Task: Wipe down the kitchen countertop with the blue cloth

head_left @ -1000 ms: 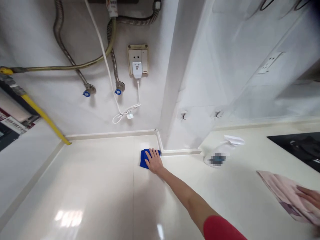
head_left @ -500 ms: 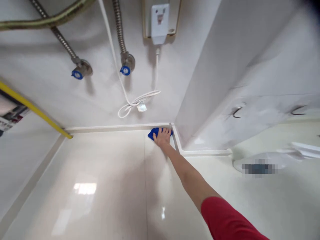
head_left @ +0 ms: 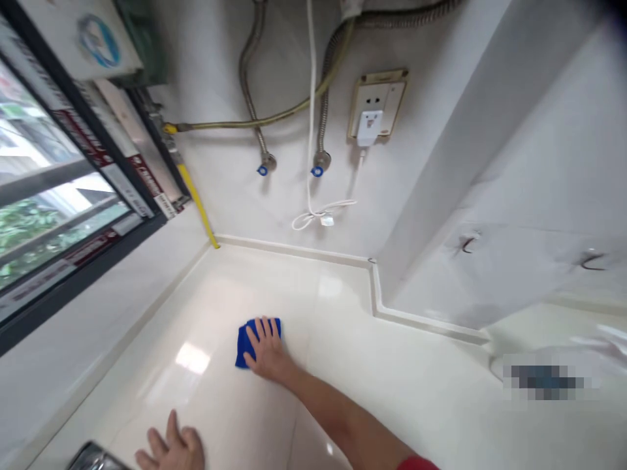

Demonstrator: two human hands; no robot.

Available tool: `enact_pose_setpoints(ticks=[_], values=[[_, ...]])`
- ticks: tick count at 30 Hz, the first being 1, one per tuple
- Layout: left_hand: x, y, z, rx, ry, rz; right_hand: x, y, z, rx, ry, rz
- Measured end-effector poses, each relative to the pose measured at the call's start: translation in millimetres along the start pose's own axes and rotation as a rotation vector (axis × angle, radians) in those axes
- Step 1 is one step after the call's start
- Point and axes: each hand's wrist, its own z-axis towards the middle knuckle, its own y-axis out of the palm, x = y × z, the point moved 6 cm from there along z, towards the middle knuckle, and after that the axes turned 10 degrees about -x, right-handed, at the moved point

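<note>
So, the right hand (head_left: 264, 349) lies open and flat on a blue cloth (head_left: 243, 346). Its fingers are spread, and it presses down on the cloth and does not pinch it. The cloth sits on the pale counter (head_left: 382, 398), out in the open, a bit toward the far side and not touching the wall. It looks thin, soft and light. It would bend and bunch up with ease, so a flat palm on top or a pinch at any edge would hold it. The counter looks shiny and smooth, so the cloth may slide well on it.

The left hand (head_left: 171, 444) is open too, with its fingers spread, near the close edge of the view. It holds nothing and rests apart from the cloth. Just beside it is a shiny dark thing (head_left: 95, 458), too cut off to name. Far off on the right stands a white spray bottle (head_left: 543, 372) with a blurred label.
</note>
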Motion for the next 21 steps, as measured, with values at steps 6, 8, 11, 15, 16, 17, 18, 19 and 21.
enact_pose_setpoints(ticks=[6, 8, 11, 15, 16, 17, 18, 19, 21], values=[[-1, -16.4, -28, 0.029, 0.076, -0.065, -54, 38, -113, -0.077, -0.279, 0.018], [-7, -17.3, -37, 0.033, 0.112, -0.095, -49, 46, -142, -0.085, -0.332, -0.014], [-20, -17.4, -49, 0.035, 0.167, -0.137, -27, 54, -180, -0.025, -0.362, -0.100], [-56, -16.8, -74, 0.031, 0.219, -0.175, 23, 56, -214, 0.137, -0.257, -0.228], [-69, -15.1, -83, 0.027, 0.225, -0.180, 37, 55, -217, 0.174, -0.217, -0.253], [-86, -11.9, -94, 0.017, 0.229, -0.184, 49, 55, -218, 0.207, -0.176, -0.274], [-104, -6.7, -105, 0.002, 0.239, -0.186, 60, 54, -217, 0.236, -0.140, -0.291], [-125, 0.0, -119, -0.011, 0.257, -0.183, 68, 53, -214, 0.261, -0.103, -0.304], [-168, 17.0, -150, -0.018, 0.321, -0.171, 77, 52, -201, 0.310, -0.015, -0.324]])
